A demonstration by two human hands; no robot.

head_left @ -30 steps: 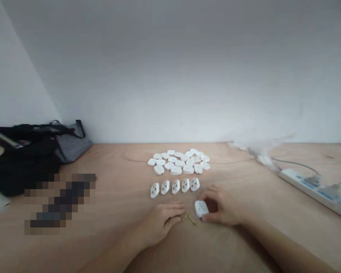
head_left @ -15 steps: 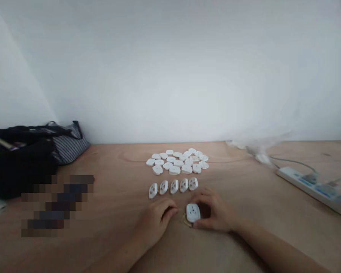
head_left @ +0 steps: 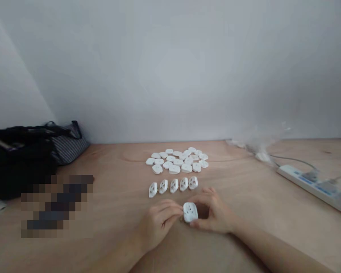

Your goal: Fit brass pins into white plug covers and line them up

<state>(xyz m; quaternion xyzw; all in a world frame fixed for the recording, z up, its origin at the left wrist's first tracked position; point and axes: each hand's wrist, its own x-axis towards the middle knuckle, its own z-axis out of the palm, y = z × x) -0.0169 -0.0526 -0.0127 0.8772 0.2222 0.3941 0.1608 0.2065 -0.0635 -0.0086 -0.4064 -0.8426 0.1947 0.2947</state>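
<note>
Power strip [head_left: 312, 185]: cut off by right edge. Black bag [head_left: 19, 167]: cut off at left. Dark object [head_left: 61, 204], left on bench [head_left: 116, 189]: pixelated, unidentifiable. Plastic bag [head_left: 258, 146], far right: blurred, contents unclear. Left hand [head_left: 160, 220]: whether it pinches anything, too small to tell.

The held socket piece [head_left: 190, 213] looks like smooth, hard white plastic, as do the 5 lined-up socket pieces [head_left: 174, 186] and the grouped white parts [head_left: 177, 162]. The tabletop [head_left: 116, 189] appears smooth wood, the wall [head_left: 170, 76] matt, the crumpled wrap [head_left: 258, 143] thin, see-through plastic, the black bag [head_left: 19, 163] dull cloth.
</note>
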